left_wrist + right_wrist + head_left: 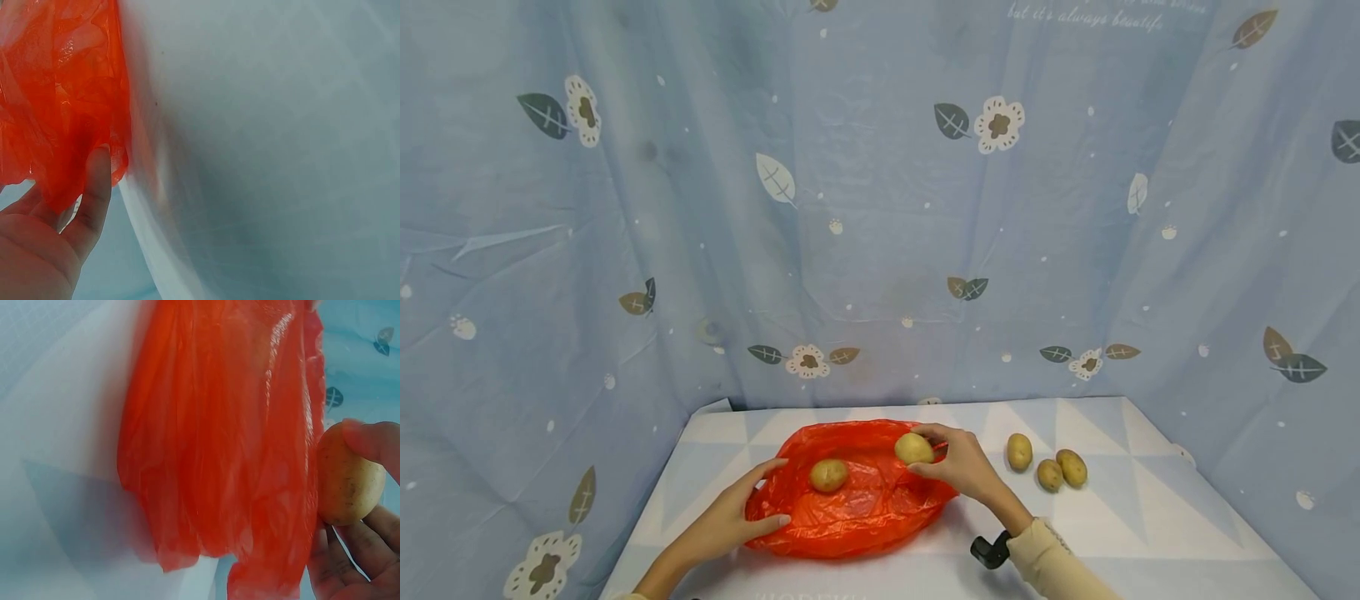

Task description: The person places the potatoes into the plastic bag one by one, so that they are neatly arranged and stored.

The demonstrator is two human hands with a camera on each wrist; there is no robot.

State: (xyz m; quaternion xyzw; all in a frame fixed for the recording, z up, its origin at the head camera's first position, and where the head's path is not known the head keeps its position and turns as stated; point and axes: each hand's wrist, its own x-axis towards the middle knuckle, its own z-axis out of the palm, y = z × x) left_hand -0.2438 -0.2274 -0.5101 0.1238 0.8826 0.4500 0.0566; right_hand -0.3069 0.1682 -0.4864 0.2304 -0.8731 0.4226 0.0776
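Observation:
A red plastic bag (842, 533) lies on the table with its mouth spread upward. One potato (829, 476) rests inside it, toward the left. My left hand (726, 518) holds the bag's left end, the thumb and fingers set apart along its rim. In the left wrist view, the thumb lies against the red plastic (59, 81). Over the right part of the bag, my right hand (958, 462) grips another potato (913, 448) between thumb and fingers. The right wrist view shows this held potato (350, 478) beside the bag's upper edge.
To the right of the bag, three potatoes lie on the table: one alone (1019, 452), and a smaller one (1050, 475) close beside another (1072, 468). A blue patterned curtain (880, 250) hangs behind the table (1120, 525) and at its sides.

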